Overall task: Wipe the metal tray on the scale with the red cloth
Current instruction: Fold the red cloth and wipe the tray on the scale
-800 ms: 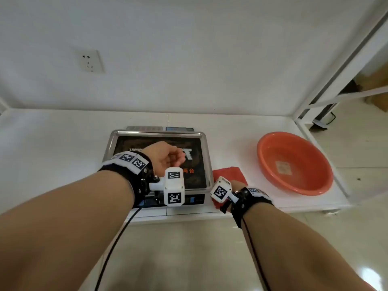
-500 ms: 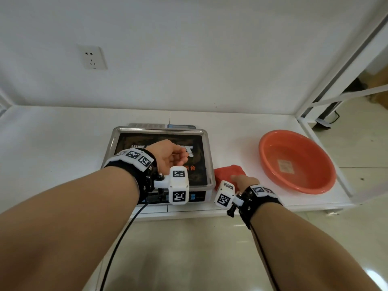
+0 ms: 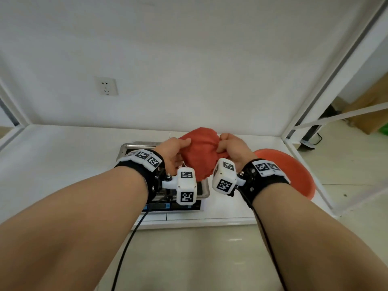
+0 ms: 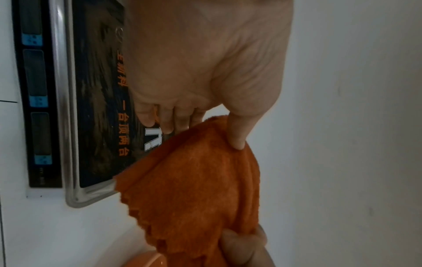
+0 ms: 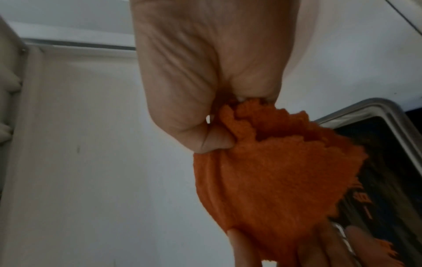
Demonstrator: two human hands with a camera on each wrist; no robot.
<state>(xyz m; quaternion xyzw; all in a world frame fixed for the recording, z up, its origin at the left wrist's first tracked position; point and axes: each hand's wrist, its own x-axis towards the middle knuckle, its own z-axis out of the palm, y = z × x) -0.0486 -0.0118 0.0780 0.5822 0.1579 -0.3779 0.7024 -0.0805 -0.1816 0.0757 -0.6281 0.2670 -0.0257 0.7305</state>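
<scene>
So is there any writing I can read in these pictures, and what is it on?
"一台顶两台": orange print on the dark sheet in the metal tray.
More orange characters and big white letters beside it: blurred or hidden by the left hand.
On the scale panel, blue labels: too small.

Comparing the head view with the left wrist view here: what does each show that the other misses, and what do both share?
Only the head view shows the wall socket, most of the orange basin and both wrist cameras. Only the left wrist view shows the orange print on the tray's dark liner and the scale's display panel close up. Both show the red cloth held up between the left hand and right hand, above the metal tray.
</scene>
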